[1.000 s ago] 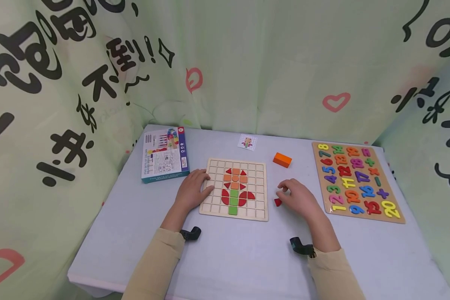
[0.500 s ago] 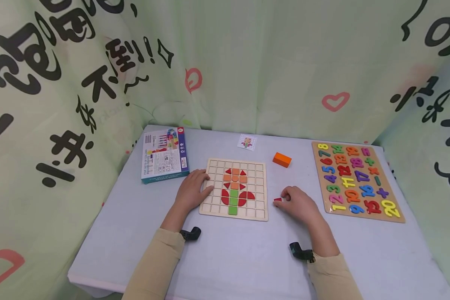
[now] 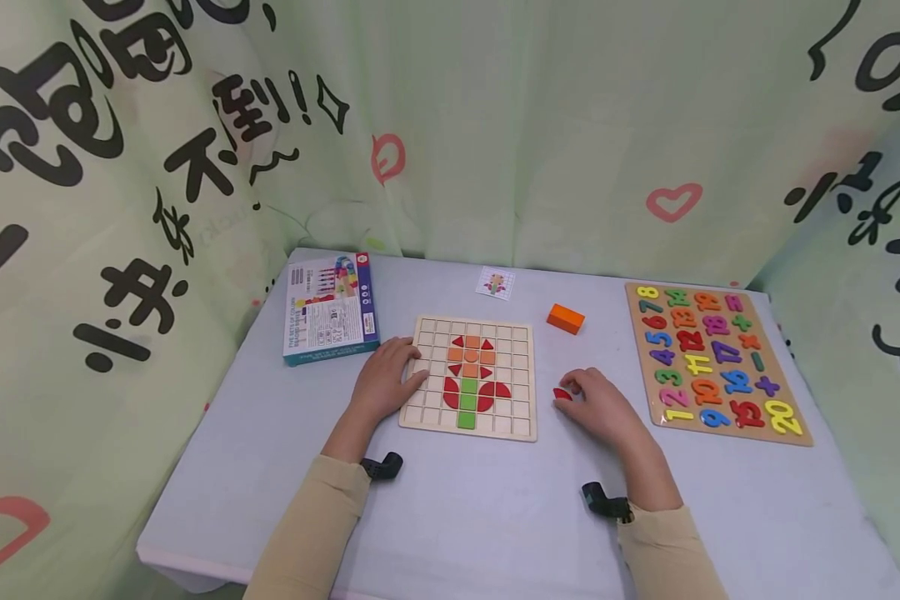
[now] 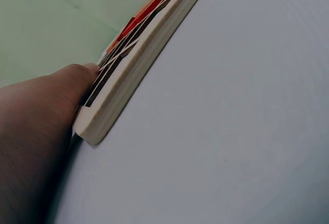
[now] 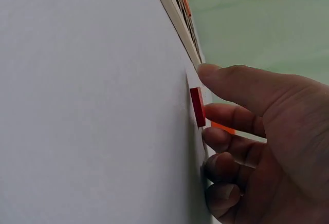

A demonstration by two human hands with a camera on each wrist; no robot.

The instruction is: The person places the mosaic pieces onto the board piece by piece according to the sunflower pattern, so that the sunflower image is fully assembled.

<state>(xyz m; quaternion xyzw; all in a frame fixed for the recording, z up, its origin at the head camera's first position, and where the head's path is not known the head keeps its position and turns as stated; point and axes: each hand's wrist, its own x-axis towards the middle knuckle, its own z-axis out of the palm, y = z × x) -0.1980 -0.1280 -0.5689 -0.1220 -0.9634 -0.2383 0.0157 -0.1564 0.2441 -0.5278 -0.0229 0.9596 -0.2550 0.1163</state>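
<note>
A square wooden grid board [image 3: 521,417] carries several red, orange and green pieces in a flower-like pattern. On its left edge rests my left hand [image 3: 381,379], fingers spread loosely and thumb over the face; the thumb also shows at the board's rim [image 4: 115,103] in the left wrist view. Right of the board, my right hand [image 3: 596,406] is low over the table with loosely bent fingers. A small red wooden piece [image 5: 197,107] lies flat at its fingertips. The index finger [image 5: 234,117] is right at the piece, while the thumb [image 5: 241,82] stands apart above.
An orange block [image 3: 566,318] and a small pattern card [image 3: 495,283] lie behind the board. A boxed set [image 3: 330,312] is at the back left. On the right lies a number board [image 3: 768,429]. Printed curtains [image 3: 570,125] hang around the white-covered table [image 3: 487,517].
My right hand has lowered to the red piece, which has shifted slightly away from me and to the right with more of it showing. My left hand has stayed on the board.
</note>
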